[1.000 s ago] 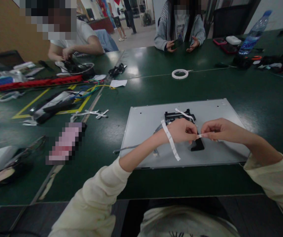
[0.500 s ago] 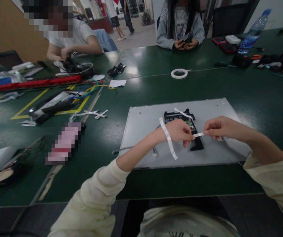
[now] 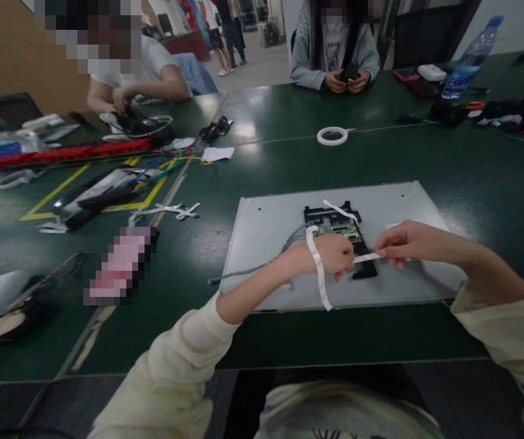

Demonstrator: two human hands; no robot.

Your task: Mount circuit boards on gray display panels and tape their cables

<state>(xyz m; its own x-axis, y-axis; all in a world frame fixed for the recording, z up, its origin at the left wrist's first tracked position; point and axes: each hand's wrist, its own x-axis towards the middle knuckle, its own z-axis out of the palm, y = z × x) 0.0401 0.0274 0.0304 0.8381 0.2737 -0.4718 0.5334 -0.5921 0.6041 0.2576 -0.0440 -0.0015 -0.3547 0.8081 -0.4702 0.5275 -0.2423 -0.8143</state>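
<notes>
A short strip of white tape (image 3: 366,258) is stretched between my two hands, over a grey flat panel (image 3: 271,219). My left hand (image 3: 332,252) pinches its left end, and my right hand (image 3: 401,241) pinches the other. Another tape strip (image 3: 320,271) clings across my left wrist with its ends hanging free. Beneath and beyond the hands lies a black bracket (image 3: 328,214) with a green circuit board (image 3: 346,230) in it, partly covered by my left hand. One more tape strip (image 3: 339,209) lies across the bracket's upper part. Grey cables (image 3: 292,238) run out from its left side.
A roll of white tape (image 3: 332,136) lies beyond the panel. To the left are a phone (image 3: 122,265), crumpled tape strips (image 3: 175,210) and a black device (image 3: 97,195). A water bottle (image 3: 472,58) stands at the far right. Two people sit across the table.
My hands have drawn apart, and more of the tape between them shows. My left hand moved slightly left and down, uncovering the circuit board. A person opposite brought both hands together around a dark object.
</notes>
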